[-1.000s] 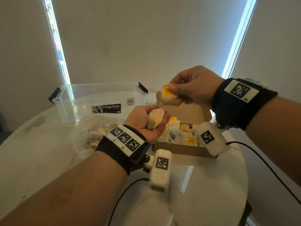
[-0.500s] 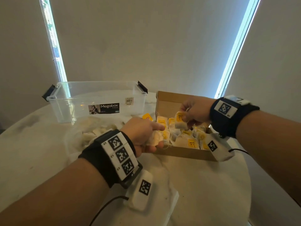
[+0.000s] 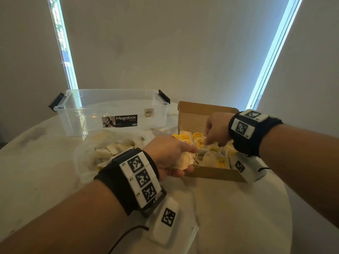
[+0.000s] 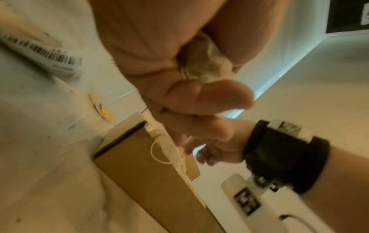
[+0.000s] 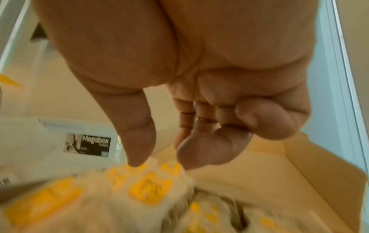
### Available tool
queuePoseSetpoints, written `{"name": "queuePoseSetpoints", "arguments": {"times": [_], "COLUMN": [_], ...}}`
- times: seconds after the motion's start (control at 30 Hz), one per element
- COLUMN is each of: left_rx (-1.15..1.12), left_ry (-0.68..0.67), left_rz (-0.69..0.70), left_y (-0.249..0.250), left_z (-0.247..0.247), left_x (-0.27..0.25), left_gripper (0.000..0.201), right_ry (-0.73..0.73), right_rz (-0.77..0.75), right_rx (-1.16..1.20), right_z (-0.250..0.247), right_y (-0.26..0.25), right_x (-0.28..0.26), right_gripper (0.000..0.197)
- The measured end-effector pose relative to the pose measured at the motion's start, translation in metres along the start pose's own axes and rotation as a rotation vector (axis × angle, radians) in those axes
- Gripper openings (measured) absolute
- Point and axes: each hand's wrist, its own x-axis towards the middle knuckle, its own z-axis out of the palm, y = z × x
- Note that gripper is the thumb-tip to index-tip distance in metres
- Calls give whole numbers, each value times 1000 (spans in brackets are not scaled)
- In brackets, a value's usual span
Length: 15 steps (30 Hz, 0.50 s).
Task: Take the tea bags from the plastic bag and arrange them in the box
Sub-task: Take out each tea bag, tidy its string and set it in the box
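Tea bags point(image 3: 216, 158): light, soft, crushable paper; best pinched at the yellow tag or top edge, strings liable to snag. Left hand point(image 3: 168, 154), palm turned inward beside the cardboard box point(image 3: 216, 174), grip curled round a small wad of bags point(image 3: 184, 160). Right hand point(image 3: 217, 131) wrist-high, fingers pointing down into the box; grip loose, thumb and fingertips just over the bags beneath, holding nothing. More bags in the plastic bag point(image 3: 88, 153) left of the left grip.
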Motion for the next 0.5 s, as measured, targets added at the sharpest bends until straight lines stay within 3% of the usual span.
{"name": "queuePoseSetpoints", "arguments": {"times": [0.07,0.13,0.23,0.3,0.4,0.5], "left_rx": [47,85,82,65,71,26], "left_ry": [-32,-77,-149,-179,-183,-188], "left_rz": [37,42,45,56,89,100], "left_y": [3,6,9,9,8,7], "left_z": [3,6,12,16,17,14], "left_x": [-2,-4,-5,-5,-6,-7], "left_gripper": [17,17,19,20,18,22], "right_ry": [73,86,-105,-175,-80,-10], "right_rz": [-66,-154,-237,-268,-349,-385], "right_rx": [28,216,528,534,410,429], "right_z": [-16,-28,-33,-28,-24,-29], "right_y": [-3,-7,-12,-13,-10,-4], "right_x": [-16,-30,-47,-52,-59,-64], "right_gripper": [21,11,14,16,5,9]}}
